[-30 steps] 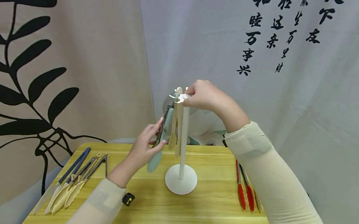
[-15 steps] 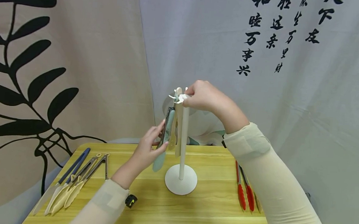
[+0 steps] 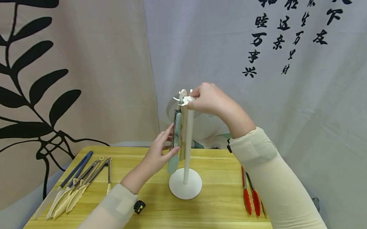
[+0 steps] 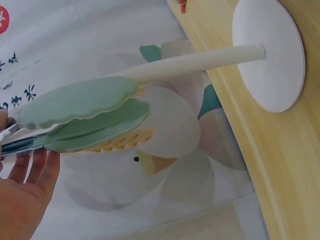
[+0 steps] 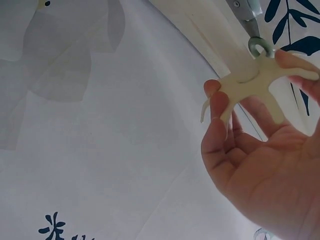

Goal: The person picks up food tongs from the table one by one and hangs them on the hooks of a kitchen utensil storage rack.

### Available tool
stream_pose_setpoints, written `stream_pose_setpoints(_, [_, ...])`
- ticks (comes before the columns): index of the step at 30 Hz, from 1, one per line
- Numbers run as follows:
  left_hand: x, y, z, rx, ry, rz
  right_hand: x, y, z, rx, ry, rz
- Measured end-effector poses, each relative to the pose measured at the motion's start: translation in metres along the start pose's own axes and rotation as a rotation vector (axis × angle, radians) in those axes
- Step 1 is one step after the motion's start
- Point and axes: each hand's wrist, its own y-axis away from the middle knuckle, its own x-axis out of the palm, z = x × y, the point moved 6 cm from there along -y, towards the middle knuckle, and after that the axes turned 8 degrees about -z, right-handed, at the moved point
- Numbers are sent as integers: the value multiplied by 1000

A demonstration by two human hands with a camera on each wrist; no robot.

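Observation:
A white stand (image 3: 187,146) with a round base has a hooked top (image 5: 252,90). Green tongs (image 3: 177,129) hang from it by a ring (image 5: 256,44) on one hook, heads down. My left hand (image 3: 156,154) holds the tongs between thumb and fingers; in the left wrist view the two scalloped green heads (image 4: 80,102) are slightly apart. Up at the stand's top, my right hand (image 3: 213,100) pinches the hooked piece between thumb and fingers. Behind the green tongs hangs a cream utensil (image 3: 183,142), mostly hidden; its ridged yellowish end (image 4: 127,140) shows in the left wrist view.
Several tongs with blue and steel handles (image 3: 80,168) and pale heads lie along the table's left side. Red-tipped tongs (image 3: 251,199) lie at the right, partly behind my right sleeve. The wooden table (image 3: 165,220) ends at a printed curtain (image 3: 111,72).
My left hand has moved right, swinging the lower end of the green tongs toward the pole, so they hang nearly upright. The right hand keeps its place on the stand's top.

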Motion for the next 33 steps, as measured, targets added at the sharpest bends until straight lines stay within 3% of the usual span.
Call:
stream_pose_setpoints(3, [1,-1,1,11,-11,-17,0,-1,0,-10,5,-7])
stream_pose_setpoints(12, [4,-3,-1,-39,12,-26,-1,-1,2,-5,13,-6])
stream_pose_setpoints(33, [10,-3,3,-93,-58,-19,-2,0,1,0,14,-8])
